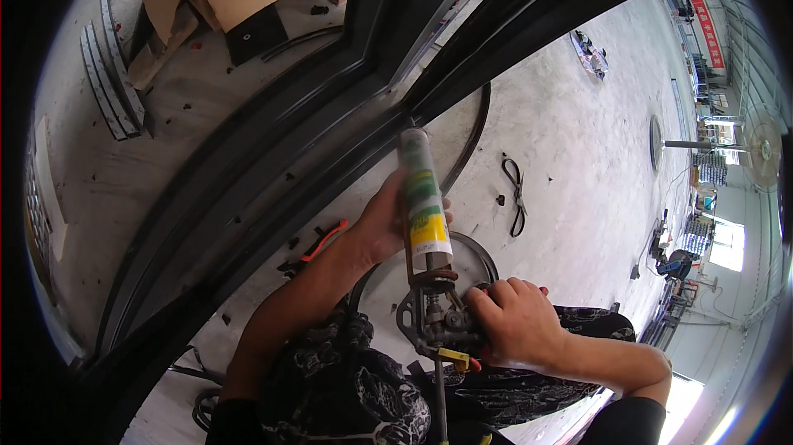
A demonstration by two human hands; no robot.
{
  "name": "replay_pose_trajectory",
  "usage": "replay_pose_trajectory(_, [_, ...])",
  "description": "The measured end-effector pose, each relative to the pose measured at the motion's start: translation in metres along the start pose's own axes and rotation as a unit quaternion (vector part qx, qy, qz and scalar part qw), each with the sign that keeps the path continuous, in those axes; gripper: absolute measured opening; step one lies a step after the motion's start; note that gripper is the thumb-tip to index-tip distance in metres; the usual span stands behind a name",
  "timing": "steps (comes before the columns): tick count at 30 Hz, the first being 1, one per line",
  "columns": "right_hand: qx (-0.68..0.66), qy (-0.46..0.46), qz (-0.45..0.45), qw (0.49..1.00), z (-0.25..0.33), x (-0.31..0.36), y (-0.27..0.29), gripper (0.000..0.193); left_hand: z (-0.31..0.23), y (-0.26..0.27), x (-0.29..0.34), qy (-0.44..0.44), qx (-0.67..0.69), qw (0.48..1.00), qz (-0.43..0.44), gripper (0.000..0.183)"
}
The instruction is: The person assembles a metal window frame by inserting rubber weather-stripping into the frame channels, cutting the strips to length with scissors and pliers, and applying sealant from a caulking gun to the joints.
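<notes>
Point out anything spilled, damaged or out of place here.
Nothing looks clearly spilled or damaged. The floor is untidy, though: dark scraps are scattered over it, a twisted black cord lies loose right of the tube, and an orange-and-black tool lies near the left hand.

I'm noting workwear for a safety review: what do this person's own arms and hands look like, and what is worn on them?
The left hand and right hand are without gloves, and no watch or band shows on either wrist. Both forearms are bare. The sleeves are black and end above the elbows.
</notes>
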State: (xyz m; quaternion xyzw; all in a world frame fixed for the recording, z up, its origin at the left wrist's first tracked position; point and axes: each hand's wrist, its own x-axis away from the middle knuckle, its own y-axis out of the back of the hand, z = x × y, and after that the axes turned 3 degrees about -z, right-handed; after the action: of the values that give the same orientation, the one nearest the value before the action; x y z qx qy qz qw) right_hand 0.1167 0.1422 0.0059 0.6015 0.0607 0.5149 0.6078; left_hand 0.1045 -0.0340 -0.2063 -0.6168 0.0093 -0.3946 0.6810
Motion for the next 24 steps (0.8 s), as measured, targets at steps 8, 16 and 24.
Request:
replay_pose_trajectory(8, [0.001,0.011,-0.009,1.000,-0.0083,0.0001,-0.0023,0.057,0.0014,-0.0031,-0.0051,-0.030,-0.002,0.999,-0.021,0.054])
replay_pose_trajectory(16, [0.017,0.015,-0.016,1.000,-0.0093,-0.0035,-0.0032,0.054,-0.0001,-0.0021,-0.0087,-0.026,0.001,1.000,-0.010,0.055])
replay_pose_trajectory(24, [0.027,0.002,0.012,1.000,-0.0063,-0.0062,0.0024,0.052,0.0011,-0.0038,-0.0079,-0.029,0.037,0.999,-0.009,0.052])
